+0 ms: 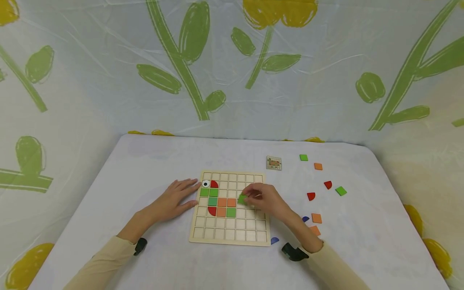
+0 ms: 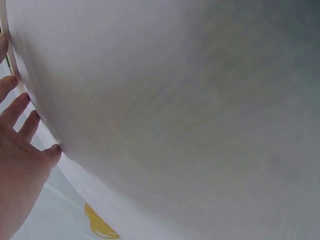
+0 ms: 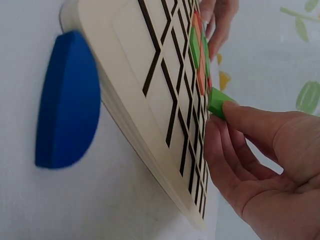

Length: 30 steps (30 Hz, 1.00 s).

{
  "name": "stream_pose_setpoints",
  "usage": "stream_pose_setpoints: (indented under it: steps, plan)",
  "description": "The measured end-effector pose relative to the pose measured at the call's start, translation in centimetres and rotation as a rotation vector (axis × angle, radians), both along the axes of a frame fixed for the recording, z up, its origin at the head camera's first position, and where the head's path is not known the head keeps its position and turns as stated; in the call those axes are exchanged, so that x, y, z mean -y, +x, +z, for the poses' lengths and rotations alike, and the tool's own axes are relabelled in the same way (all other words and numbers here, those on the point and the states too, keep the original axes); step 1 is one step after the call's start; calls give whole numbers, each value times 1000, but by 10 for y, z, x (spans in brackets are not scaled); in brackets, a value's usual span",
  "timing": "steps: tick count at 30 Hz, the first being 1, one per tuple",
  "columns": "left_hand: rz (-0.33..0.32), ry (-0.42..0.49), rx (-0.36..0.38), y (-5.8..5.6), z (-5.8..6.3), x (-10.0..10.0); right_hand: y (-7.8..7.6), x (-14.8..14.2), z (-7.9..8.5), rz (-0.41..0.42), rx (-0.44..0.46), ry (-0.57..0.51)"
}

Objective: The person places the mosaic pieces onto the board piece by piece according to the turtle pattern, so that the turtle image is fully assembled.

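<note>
A wooden grid board (image 1: pixel 232 237) lies on the table, with an eye disc (image 1: pixel 206 183), red quarter-round pieces (image 1: pixel 212 211), green squares (image 1: pixel 230 212) and orange squares (image 1: pixel 221 202) set in its cells. My right hand (image 1: pixel 266 201) pinches a green square tile (image 3: pixel 218 102) between thumb and fingers, at the cells right of the orange ones. Whether the tile touches the board cannot be told. My left hand (image 1: pixel 174 200) rests at the board's left edge, its fingers stretched out and fingertips at the rim; the left wrist view shows the fingers (image 2: pixel 15 110) from the side.
A small picture card (image 1: pixel 274 163) lies behind the board. To the right are scattered loose orange squares (image 1: pixel 316 218), green squares (image 1: pixel 340 191) and red quarter-rounds (image 1: pixel 311 196). A blue half-round piece (image 3: pixel 67 102) sits beside the board's near right corner, another blue piece (image 1: pixel 306 219) further right.
</note>
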State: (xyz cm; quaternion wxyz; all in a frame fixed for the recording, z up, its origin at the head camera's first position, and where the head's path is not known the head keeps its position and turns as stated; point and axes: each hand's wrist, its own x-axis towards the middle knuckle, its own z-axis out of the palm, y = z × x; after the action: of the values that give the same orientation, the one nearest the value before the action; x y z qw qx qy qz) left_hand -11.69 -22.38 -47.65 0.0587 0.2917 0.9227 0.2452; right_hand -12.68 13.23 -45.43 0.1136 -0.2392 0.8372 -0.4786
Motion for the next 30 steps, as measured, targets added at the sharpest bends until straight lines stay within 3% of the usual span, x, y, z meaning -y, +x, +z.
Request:
stream_pose_setpoints:
  steps: [15, 30]
  plan:
    - [-6, 7, -31, 1, -1, -1, 4, 7, -5, 41, -46, 85]
    - [1, -7, -10, 0, -2, 0, 3, 8, -2, 50, -89, 150]
